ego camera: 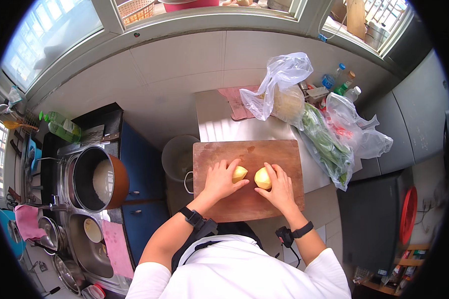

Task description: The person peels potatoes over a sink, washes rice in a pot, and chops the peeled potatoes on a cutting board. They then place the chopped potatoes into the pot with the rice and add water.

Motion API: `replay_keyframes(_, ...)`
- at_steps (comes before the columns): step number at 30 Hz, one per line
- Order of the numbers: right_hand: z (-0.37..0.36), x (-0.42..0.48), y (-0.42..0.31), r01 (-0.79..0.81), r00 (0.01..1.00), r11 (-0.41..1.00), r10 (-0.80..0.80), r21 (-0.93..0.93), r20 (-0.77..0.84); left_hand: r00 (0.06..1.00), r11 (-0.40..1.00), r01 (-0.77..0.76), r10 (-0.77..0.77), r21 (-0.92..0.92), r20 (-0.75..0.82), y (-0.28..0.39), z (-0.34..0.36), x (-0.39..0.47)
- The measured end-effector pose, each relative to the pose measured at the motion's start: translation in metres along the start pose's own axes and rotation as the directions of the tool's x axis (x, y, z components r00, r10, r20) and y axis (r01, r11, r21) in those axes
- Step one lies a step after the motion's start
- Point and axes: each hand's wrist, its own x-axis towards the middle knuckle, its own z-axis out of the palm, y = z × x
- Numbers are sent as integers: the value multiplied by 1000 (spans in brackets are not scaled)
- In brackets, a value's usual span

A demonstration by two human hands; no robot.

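Note:
Before me a wooden cutting board (pixel 243 202) lies at the near end of a table, with a metal handle on its left side. My left hand (pixel 221 178) curls its fingers and thumb around a peeled yellow potato (pixel 240 174) on the board. Just to the right, my right hand (pixel 280 184) grips a second peeled potato (pixel 262 178) between thumb and fingers. The two potatoes are apart, with bare wood between them. My fingers partly cover both potatoes. Neither hand holds a tool.
Past the board, a pink cloth (pixel 237 102), a plastic bag of noodle-like food (pixel 286 102) and bagged leafy greens (pixel 327 145) lie on the table. Several bottles (pixel 340 84) stand behind. To the left are a bin (pixel 177 157), a large pot (pixel 119 183) and a sink (pixel 86 258).

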Motion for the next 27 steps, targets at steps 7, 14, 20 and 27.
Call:
replay_keyframes(7, -9, -1, -31, -100, 990, 995, 100, -5, 99, 983, 965, -88, 44, -248, -179, -56, -73, -39)
replay_keyframes(14, 3, 1, -63, -138, 980, 984, 152, -114, 125, 947, 875, 28, -178, -483, -267, -144, -199, -138)
replay_keyframes(20, 5, 9, -73, -127, 956, 970, 176, -209, 233, 775, 773, 61, -435, -631, -458, -225, -257, -232)
replay_keyframes(27, -8, 34, -89, -103, 902, 906, 259, -410, 345, 547, 683, 124, -652, -720, -525, -303, -260, -316)
